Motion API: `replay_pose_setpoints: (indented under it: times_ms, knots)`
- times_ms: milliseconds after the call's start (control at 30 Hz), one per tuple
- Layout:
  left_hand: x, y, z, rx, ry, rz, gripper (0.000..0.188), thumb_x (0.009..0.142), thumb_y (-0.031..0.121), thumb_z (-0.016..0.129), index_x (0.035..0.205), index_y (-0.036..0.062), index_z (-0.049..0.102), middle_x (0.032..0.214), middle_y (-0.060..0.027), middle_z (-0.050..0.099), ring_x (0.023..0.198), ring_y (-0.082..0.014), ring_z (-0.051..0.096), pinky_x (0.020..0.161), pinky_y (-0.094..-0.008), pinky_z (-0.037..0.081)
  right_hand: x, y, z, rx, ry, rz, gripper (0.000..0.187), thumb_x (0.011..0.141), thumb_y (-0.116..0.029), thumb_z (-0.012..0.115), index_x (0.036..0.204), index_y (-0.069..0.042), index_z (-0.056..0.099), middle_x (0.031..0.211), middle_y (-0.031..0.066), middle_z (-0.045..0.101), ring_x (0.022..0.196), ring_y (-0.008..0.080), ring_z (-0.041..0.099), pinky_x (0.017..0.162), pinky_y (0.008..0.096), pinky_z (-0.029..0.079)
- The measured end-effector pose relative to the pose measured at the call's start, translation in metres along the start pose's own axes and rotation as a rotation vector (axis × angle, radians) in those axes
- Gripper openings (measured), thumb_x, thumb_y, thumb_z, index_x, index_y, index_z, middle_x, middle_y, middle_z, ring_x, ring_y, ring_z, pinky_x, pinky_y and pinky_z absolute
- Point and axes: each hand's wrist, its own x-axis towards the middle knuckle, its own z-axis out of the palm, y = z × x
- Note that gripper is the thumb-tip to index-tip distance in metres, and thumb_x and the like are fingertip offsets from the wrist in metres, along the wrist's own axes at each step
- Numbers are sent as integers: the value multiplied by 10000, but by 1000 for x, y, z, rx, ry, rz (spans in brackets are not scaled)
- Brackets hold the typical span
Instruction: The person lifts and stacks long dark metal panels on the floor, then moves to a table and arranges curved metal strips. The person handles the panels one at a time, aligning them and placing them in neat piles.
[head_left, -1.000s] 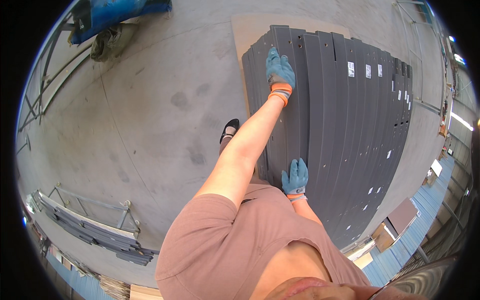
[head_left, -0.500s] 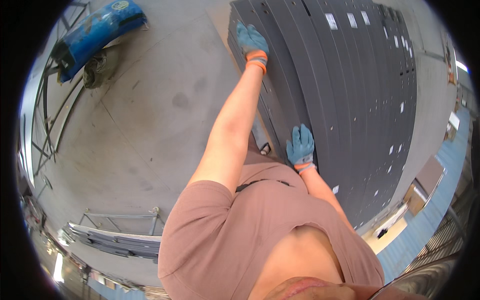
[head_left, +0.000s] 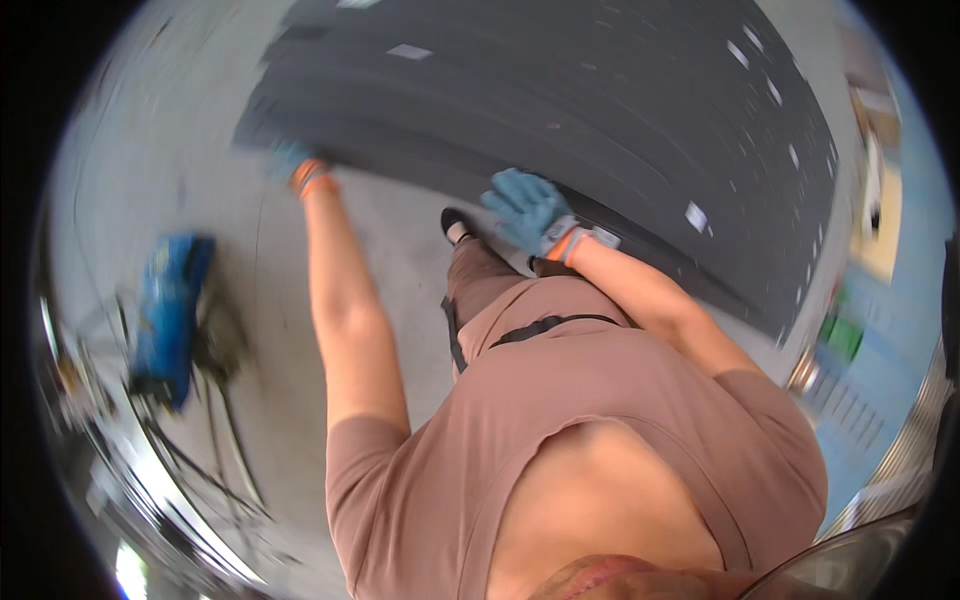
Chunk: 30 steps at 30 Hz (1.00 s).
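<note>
A broad stack of dark grey panels [head_left: 600, 110], with small white labels on it, fills the upper part of the head view, smeared by motion. At the near left end of its edge is my left hand [head_left: 290, 163] in a blue-grey glove with an orange cuff. Its fingers are too blurred to make out their grip. My right hand [head_left: 528, 208], gloved alike, lies by the near edge of the stack in front of my body. Its fingers are stretched out and somewhat apart, with nothing held in them. Whether its palm touches a panel is hidden.
On the left, a blue wrapped bundle [head_left: 172, 310] lies beside a dark olive bag [head_left: 220, 340] and thin metal bars [head_left: 235, 450]. Grey concrete floor [head_left: 385, 240] lies between my feet and the stack. A green object [head_left: 843, 338] stands at the far right.
The view has swung round, so the stack now lies across the top and the blue bundle sits lower. My left hand has moved out to the left; my right hand shows higher and further left.
</note>
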Motion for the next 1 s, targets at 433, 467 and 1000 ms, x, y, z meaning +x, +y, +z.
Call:
replay_pose_setpoints:
  times_ms: [433,467,1000]
  knots:
    - [-259,167,-279,-1116,369,885,567,914,277,755,1414,71,583,1508,-265,491,1427,-457,419,1144,-576,375,-260,43,-100,-223,630,947,481,845,-250,747,1268,-46,642,1325,195,614,1228,420,590,1022,518,502]
    - [-297,185,-309,-1173,323,1069,564,898,244,764,1406,75,587,1512,-262,488,1417,-463,431,1145,-580,371,-290,50,-110,-249,706,1027,477,855,-255,743,1268,-41,639,1311,201,621,1213,423,596,1018,516,503]
    - [-551,346,-365,-792,219,2166,760,779,358,780,1435,57,541,1466,-205,527,1371,-463,466,1121,-614,368,-609,166,-179,129,1313,2498,892,912,-599,641,1545,-29,376,1563,249,427,1416,430,457,1141,482,438]
